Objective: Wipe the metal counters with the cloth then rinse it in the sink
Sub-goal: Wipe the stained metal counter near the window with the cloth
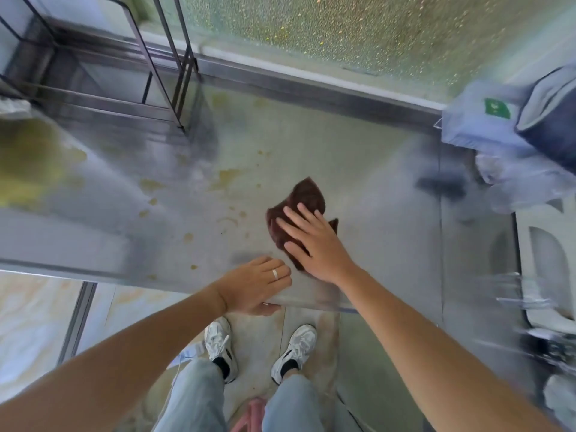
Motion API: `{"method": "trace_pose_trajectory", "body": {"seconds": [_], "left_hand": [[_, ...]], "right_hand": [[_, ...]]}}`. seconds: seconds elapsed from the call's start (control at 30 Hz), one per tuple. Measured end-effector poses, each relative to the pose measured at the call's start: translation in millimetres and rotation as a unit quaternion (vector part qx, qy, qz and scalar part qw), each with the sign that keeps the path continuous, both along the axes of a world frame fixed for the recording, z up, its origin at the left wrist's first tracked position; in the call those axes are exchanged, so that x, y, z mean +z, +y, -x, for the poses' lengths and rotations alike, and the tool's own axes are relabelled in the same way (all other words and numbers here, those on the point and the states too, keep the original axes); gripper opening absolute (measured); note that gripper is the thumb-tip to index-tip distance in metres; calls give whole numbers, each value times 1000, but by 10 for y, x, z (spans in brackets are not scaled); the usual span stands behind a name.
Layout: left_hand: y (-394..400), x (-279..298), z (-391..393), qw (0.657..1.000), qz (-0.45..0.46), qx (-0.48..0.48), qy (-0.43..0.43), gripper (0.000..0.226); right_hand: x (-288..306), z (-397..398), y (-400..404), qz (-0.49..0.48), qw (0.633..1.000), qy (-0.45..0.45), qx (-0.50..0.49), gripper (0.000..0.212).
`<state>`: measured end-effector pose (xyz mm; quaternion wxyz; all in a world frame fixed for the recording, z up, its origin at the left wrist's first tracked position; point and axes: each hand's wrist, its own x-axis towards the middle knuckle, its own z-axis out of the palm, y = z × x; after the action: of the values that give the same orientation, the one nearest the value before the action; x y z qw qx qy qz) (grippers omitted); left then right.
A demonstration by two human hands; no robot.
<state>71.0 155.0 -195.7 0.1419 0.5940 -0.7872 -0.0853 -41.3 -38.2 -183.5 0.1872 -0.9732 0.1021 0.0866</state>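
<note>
At the far left, a dark wire rack (pixel 103 67) stands on the back of the metal counter (pixel 374 169), its thin legs set down on the steel. A blurred yellowish smear covers the counter's left end, and small yellow-brown spots and rings (pixel 227 177) dot the middle of the surface, just left of the cloth.

The left hand (pixel 255 286) rests at the counter's front edge, fingers laid fairly straight on top and the thumb tucked under the lip; a pale ring sits on one finger. It holds nothing else.

Just right of it, the right hand (pixel 314 241) lies flat on the cloth (pixel 304 198), fingers straight and slightly spread, pressing it down on the steel rather than gripping it. The cloth is dark reddish-brown, soft and crumpled, bunched into an uneven folded shape. Its far part sticks out beyond the fingertips, and a small corner shows to the right of the hand. It sits on the counter near the front edge, roughly at mid-width.

Below the edge, two white sneakers (pixel 258 350) and pale jeans stand on a tiled floor.

At the right, a blue-grey bag (pixel 486 126) with a green label sits at the back of the counter, with blurred white and metal items nearer the front.
</note>
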Motion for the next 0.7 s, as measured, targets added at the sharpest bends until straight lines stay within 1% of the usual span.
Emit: {"method": "trace_pose_trajectory", "body": {"seconds": [0.1,0.17,0.27,0.33,0.4,0.47,0.53,0.6,0.67,0.7], "left_hand": [[5,34,-37,1000,13,-13,-4,40],[2,-9,-32,1000,24,-1,5,41],[9,-113,-12,999,37,19,29,45],[18,-159,-22,997,41,40,44,50],[14,-169,-42,997,36,51,48,54],[5,-142,-41,997,34,54,41,55],[19,-111,-19,997,33,57,35,57],[47,-73,-21,997,19,68,32,60],[44,-38,-25,997,6,65,28,61],[35,-44,-27,998,9,62,28,61]], "right_hand": [[41,315,157,44,999,20,1,56],[12,214,107,66,997,29,-12,58],[-111,-262,-115,67,994,26,-80,62],[-183,-716,-379,68,989,13,-134,64],[-193,-1129,-614,60,982,33,-175,62],[-202,-1309,-675,58,979,40,-194,60],[-179,-1116,-484,49,980,22,-193,59],[-92,-628,-74,45,988,8,-151,59],[-35,-139,275,39,994,17,-104,60],[-21,-22,350,35,995,31,-89,60]]}}
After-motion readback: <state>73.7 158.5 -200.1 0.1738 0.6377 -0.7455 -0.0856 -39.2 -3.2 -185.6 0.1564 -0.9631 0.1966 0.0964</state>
